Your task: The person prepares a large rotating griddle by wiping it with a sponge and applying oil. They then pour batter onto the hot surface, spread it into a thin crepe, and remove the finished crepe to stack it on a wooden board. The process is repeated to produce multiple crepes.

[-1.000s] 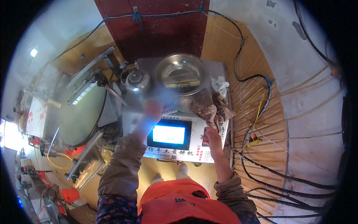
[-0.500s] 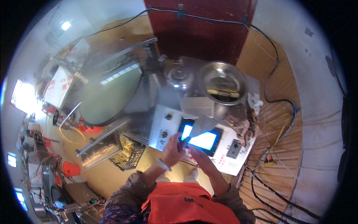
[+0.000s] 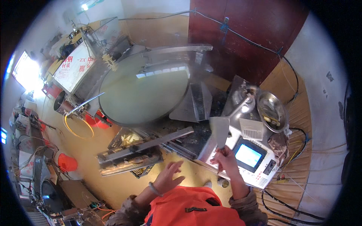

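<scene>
My right hand (image 3: 227, 162) is closed round the grip of a flat metal scraper (image 3: 220, 130), its broad blade pointing away from me. Just beyond that hand stands a white control box (image 3: 260, 179) with a lit screen (image 3: 249, 155). My left hand (image 3: 168, 177) hangs with its fingers apart and nothing in it. Ahead of it lies a long metal bar on a tray-like frame (image 3: 145, 145). A large round griddle plate (image 3: 145, 94) spreads out beyond, its surface pale and smooth with light reflected in it.
A steel bowl (image 3: 272, 98) with a yellow-handled thing inside stands at the right, beside a slotted white piece (image 3: 252, 130). Black cables (image 3: 298, 132) run down the right wall. A red bucket (image 3: 68, 162) stands on the floor at left. A dark red door (image 3: 245, 41) is behind.
My hands have moved apart, the left letting go near the scraper's handle. The scraper stays in my right hand, its blade now turned outward. The view has swung left toward the griddle.
</scene>
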Available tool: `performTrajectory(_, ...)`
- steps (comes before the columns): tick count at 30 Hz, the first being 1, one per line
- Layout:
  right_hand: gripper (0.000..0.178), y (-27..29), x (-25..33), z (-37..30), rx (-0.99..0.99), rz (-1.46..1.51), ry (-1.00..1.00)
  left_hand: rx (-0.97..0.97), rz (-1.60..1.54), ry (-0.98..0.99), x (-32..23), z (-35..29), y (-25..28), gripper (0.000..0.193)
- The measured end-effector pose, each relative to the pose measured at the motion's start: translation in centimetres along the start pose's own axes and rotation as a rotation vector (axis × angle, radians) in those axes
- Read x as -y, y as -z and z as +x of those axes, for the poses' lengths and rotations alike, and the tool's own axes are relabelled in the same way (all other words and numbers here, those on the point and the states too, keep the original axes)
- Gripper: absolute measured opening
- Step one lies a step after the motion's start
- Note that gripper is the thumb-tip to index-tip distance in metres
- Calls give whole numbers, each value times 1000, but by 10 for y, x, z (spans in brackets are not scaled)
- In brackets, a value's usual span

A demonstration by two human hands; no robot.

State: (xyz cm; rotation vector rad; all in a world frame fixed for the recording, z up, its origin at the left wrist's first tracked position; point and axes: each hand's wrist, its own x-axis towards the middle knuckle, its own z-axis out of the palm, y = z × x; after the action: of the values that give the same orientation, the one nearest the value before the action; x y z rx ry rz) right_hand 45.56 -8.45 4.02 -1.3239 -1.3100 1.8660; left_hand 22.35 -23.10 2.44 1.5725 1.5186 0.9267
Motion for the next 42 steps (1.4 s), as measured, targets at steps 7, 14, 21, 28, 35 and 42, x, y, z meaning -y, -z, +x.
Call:
performTrajectory(7, 47, -46, 47, 140, 278, -106, -64, -140, 54, 313, 94, -131, 55, 35)
performTrajectory(14, 46, -98, 41, 333, -236, -1453, 370, -476, 218, 818, 240, -285, -4, 23)
performTrajectory(21, 43, -122, 39, 462, -417, -1502, 304, -474, 180, 1118, 282, -315, -31, 25)
performTrajectory(28, 39, -127, 25, 507, -460, -1456, 256, -492, 105, 1284, 297, -281, -29, 25)
performTrajectory(35, 42, -136, 17, 455, -192, -1395, 284, -514, 74, 1303, 307, -272, -23, 26)
performTrajectory(42, 40, -109, 25, 491, -318, -1438, 268, -544, 72, 1307, 309, -268, -25, 26)
